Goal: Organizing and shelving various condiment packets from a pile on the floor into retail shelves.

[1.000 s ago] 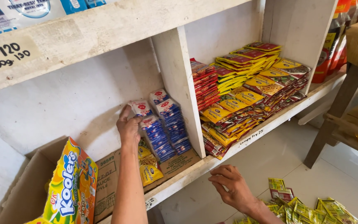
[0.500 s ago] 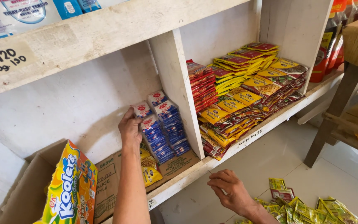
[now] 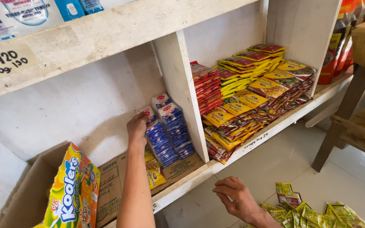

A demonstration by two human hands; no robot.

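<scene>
My left hand (image 3: 137, 128) reaches into the lower shelf and presses against the left side of a leaning stack of blue and white sachets (image 3: 162, 137). A second stack of the same sachets (image 3: 177, 126) stands next to it, against the white divider (image 3: 182, 93). Yellow sachets (image 3: 153, 174) lie below the blue ones on flattened cardboard. My right hand (image 3: 238, 198) hovers low over the tiled floor with curled fingers, holding nothing that I can see, to the left of a scatter of green and yellow sachets (image 3: 317, 209).
Right of the divider, red sachets (image 3: 208, 86) and several rows of yellow and red packets (image 3: 254, 93) fill the shelf. A colourful drink-powder box (image 3: 72, 190) sits in an open cardboard carton (image 3: 17, 198) at lower left. A wooden table leg (image 3: 339, 122) stands at right.
My left hand has shifted slightly right and up along the blue sachet stack. My right hand has drawn back left, away from the sachets on the floor.
</scene>
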